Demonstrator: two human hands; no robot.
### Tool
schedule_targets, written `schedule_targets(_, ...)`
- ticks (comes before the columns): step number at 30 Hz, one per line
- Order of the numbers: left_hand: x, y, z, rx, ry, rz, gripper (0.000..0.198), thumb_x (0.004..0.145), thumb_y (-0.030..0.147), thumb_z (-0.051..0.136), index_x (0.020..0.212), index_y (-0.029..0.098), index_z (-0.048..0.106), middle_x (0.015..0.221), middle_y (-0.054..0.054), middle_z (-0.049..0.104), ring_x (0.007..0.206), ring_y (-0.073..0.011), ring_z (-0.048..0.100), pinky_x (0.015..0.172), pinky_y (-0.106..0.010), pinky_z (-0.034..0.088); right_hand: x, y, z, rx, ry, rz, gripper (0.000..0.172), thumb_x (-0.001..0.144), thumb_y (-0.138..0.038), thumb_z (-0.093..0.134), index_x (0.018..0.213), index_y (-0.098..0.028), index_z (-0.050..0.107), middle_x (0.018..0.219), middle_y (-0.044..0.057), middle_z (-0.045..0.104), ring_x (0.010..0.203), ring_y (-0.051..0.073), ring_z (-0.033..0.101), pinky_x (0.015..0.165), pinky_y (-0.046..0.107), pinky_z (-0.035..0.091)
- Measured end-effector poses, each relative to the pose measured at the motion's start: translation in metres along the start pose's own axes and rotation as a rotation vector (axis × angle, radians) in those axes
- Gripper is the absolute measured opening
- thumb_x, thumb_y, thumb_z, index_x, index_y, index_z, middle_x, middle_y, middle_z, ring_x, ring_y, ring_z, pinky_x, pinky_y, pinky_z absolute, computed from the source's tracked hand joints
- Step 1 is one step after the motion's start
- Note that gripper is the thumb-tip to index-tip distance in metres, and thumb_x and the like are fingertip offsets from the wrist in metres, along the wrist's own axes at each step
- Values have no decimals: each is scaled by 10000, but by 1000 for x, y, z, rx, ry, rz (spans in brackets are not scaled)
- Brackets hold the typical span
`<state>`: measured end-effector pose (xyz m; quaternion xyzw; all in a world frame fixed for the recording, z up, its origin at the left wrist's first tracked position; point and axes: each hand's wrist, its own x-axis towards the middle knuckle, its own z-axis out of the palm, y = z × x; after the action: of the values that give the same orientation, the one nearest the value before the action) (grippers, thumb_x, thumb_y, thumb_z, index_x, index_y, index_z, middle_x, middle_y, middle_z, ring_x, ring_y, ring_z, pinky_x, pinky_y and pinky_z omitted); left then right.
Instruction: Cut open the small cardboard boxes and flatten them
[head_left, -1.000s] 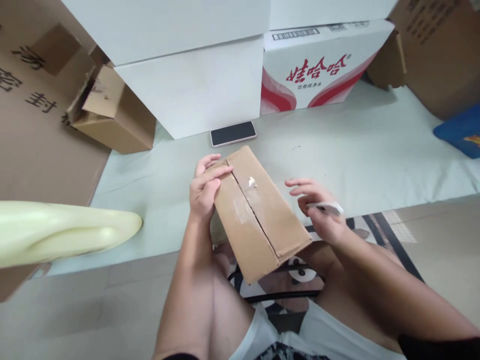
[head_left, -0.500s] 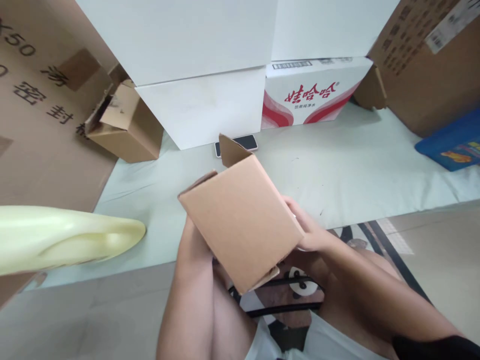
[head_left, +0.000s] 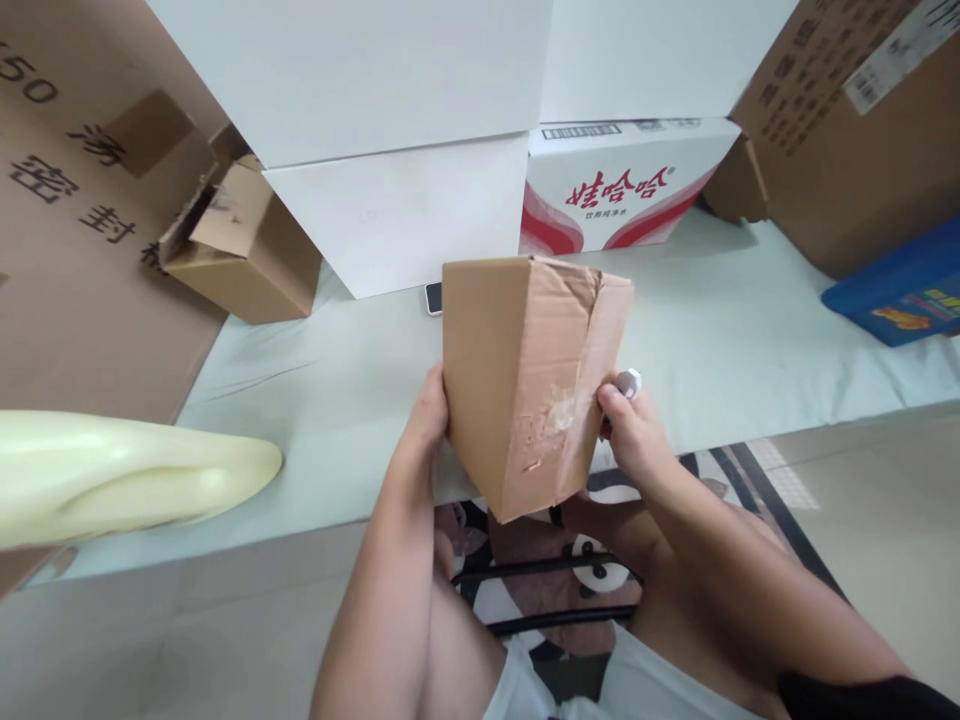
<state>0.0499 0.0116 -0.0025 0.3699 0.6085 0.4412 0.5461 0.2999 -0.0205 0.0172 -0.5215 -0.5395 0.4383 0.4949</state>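
A brown cardboard box (head_left: 484, 370) is held up in front of me, its worn, creased side (head_left: 559, 400) with a torn patch of clear tape facing me. My left hand (head_left: 431, 405) grips the box's left side; most of its fingers are hidden behind the cardboard. My right hand (head_left: 634, 425) is closed at the box's right edge, thumb up. From that fist sticks the end of a small white-and-grey object (head_left: 628, 383), its kind hidden by the fingers. Behind the box, a phone (head_left: 433, 298) shows only its left end.
White cartons (head_left: 405, 220) and a white carton with red lettering (head_left: 626, 190) stand along the back of the covered table (head_left: 337, 400). An open cardboard box (head_left: 247, 240) is at left, near a pale yellow smooth object (head_left: 142, 475). A blue package (head_left: 900, 290) lies right.
The box has been turned and lifted, so its taped, worn side now faces me and it covers most of the phone. The white-ended object in my right hand has come into clearer view.
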Motion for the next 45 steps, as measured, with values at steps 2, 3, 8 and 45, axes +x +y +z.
schedule_targets(2, -6, 5, 7, -139, -113, -59, 733, 796, 869, 438, 966, 214, 720, 997, -120, 799, 1116, -375, 704, 894, -471, 573, 0, -3, -1, -2, 36, -4, 515, 847, -729, 559, 706, -250, 434, 603, -38, 372, 546, 131, 361, 473, 281, 329)
schedule_targets(3, -9, 7, 10, -181, -178, -87, 756, 764, 895, 465, 959, 212, 725, 966, -126, 800, 1095, -378, 717, 889, -475, 578, 0, -5, -2, -3, 54, -22, 528, 845, -746, 553, 705, -249, 443, 611, -31, 395, 554, 135, 382, 483, 287, 352)
schedule_targets(8, -19, 8, 19, -206, -238, -90, 703, 735, 829, 662, 1083, 223, 730, 994, -101, 811, 1088, -353, 734, 922, -468, 586, 3, -11, -7, 15, 63, 13, 492, 883, -727, 531, 795, -243, 515, 758, 18, 557, 682, 182, 548, 621, 351, 521)
schedule_targets(45, -48, -7, 61, 389, 121, 1104, 345, 976, 402, 379, 1221, 238, 559, 1315, -125, 668, 1301, -312, 597, 1259, -585, 301, 1, -81, -1, -175, -104, -187, 356, 802, -565, 768, 861, -246, 621, 674, -12, 651, 511, 130, 551, 485, 285, 435)
